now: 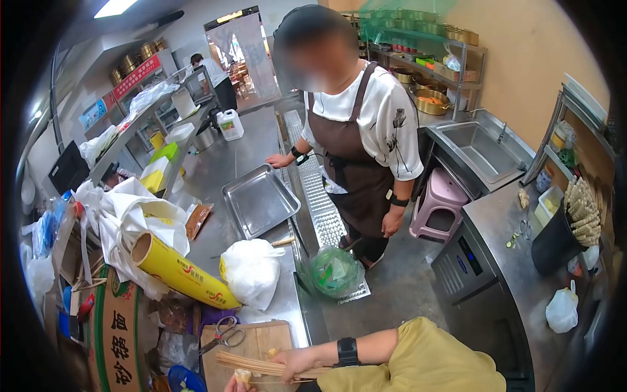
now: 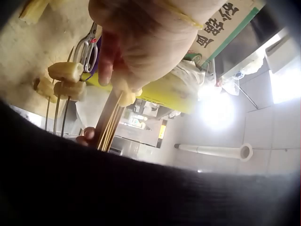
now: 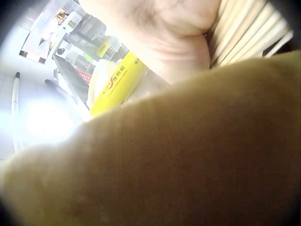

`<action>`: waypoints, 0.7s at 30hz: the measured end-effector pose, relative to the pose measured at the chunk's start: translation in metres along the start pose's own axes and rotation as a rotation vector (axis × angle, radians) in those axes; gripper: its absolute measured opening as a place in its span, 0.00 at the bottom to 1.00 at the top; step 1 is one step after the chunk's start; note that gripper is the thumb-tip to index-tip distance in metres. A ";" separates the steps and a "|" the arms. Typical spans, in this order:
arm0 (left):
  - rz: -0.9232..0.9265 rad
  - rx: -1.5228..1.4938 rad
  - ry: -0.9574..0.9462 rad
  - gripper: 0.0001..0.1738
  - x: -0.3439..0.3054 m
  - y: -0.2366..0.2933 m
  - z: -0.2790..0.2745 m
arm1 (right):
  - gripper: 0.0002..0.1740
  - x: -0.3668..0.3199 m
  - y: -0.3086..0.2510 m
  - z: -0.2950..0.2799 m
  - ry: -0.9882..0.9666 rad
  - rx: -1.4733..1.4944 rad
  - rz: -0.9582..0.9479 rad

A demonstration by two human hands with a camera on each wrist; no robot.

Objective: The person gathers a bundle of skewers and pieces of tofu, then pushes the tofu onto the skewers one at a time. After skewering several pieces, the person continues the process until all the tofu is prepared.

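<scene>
My right hand [image 1: 294, 363] grips a bundle of thin bamboo skewers [image 1: 235, 360] over the wooden cutting board [image 1: 281, 334]. In the right wrist view the skewers [image 3: 249, 33] fan out beside the palm. My left hand [image 2: 146, 42], partly cut off at the bottom of the head view, pinches a pale yellow food piece [image 2: 125, 96] at the bundle's tips. More yellow pieces [image 2: 66, 72] sit on upright-looking skewers [image 2: 58, 113] beside it in the left wrist view. Scissors [image 1: 227, 333] lie on the board's far left, apart from both hands.
Beyond the board stand a white plastic bag [image 1: 251, 271] and a yellow cling film roll [image 1: 183, 273]. A metal tray [image 1: 261, 202] lies farther along the counter. Someone in a brown apron [image 1: 349, 150] stands across, hand on the counter. A printed carton [image 1: 121, 340] is at left.
</scene>
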State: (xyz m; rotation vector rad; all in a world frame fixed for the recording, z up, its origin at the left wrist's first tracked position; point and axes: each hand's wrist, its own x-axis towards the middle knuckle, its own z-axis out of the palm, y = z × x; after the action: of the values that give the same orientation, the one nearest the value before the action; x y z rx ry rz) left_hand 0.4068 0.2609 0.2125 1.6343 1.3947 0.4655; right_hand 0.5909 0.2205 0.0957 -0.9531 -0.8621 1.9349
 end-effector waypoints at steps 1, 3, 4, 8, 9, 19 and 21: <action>-0.058 -0.059 -0.031 0.22 0.000 -0.001 -0.002 | 0.19 0.001 0.000 0.001 0.008 -0.015 0.006; -0.089 -0.149 -0.070 0.23 0.000 -0.006 -0.006 | 0.19 0.002 0.000 0.005 0.013 -0.042 0.019; -0.059 -0.180 -0.081 0.23 0.000 -0.013 -0.006 | 0.19 0.004 0.000 0.006 0.001 -0.049 0.029; -0.074 -0.112 -0.039 0.22 -0.001 -0.021 -0.008 | 0.21 0.013 0.009 0.002 -0.036 -0.054 0.075; -0.141 -0.025 -0.016 0.22 -0.005 -0.009 -0.009 | 0.22 0.015 0.011 0.003 -0.041 -0.047 0.085; 0.104 -0.052 -0.030 0.19 0.032 -0.131 0.002 | 0.17 0.007 -0.003 0.011 -0.057 -0.018 0.063; 0.116 -0.079 0.011 0.19 0.036 -0.139 0.008 | 0.15 0.004 -0.010 0.017 -0.102 0.010 0.051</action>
State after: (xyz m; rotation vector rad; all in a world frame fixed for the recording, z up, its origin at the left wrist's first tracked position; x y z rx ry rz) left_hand 0.3429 0.2840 0.0854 1.6560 1.2779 0.5912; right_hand 0.5781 0.2243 0.1110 -0.8840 -0.8926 2.0447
